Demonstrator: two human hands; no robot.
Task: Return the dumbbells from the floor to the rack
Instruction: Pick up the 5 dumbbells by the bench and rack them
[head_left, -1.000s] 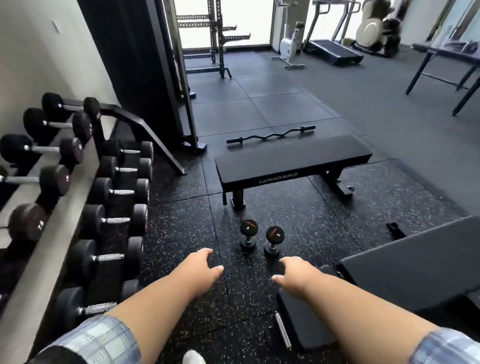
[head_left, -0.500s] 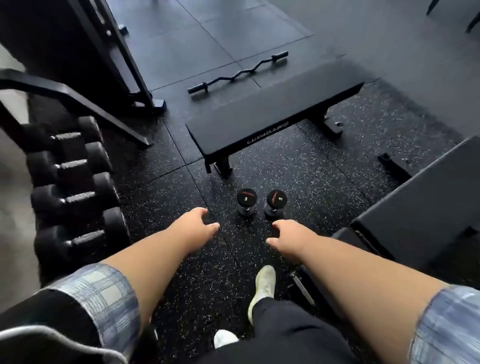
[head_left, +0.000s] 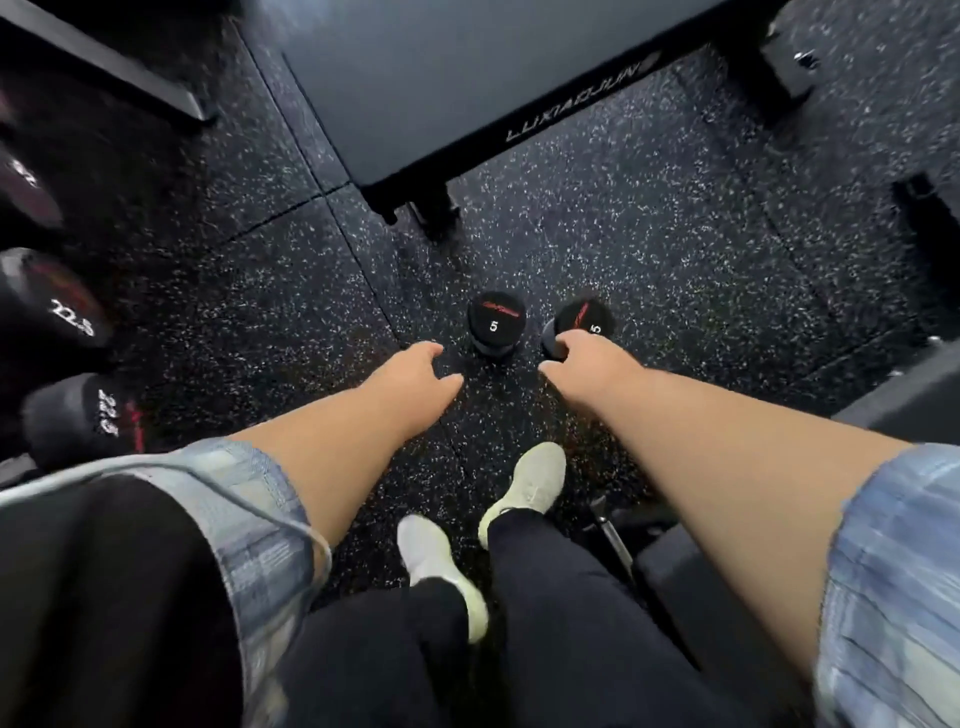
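Observation:
Two small black dumbbells marked 5 stand on end side by side on the speckled rubber floor: the left dumbbell (head_left: 496, 325) and the right dumbbell (head_left: 584, 318). My left hand (head_left: 415, 379) hovers just left of and below the left dumbbell, fingers spread, touching nothing. My right hand (head_left: 587, 364) reaches the near side of the right dumbbell, its fingertips against it and hiding its lower part; the fingers have not closed round it. Of the rack, only blurred heavier dumbbells marked 22.5 (head_left: 70, 317) show at the left edge.
A black flat bench (head_left: 467, 78) stands just beyond the two dumbbells, one leg close behind them. Another dark bench (head_left: 904, 395) fills the right edge. My feet in pale shoes (head_left: 535, 478) stand right below the hands. A metal pin (head_left: 613, 535) lies by my right leg.
I have bent down and stepped closer, so the view tilts to the floor. Both hands moved forward; the right hand now reaches the right dumbbell, the left is near the other.

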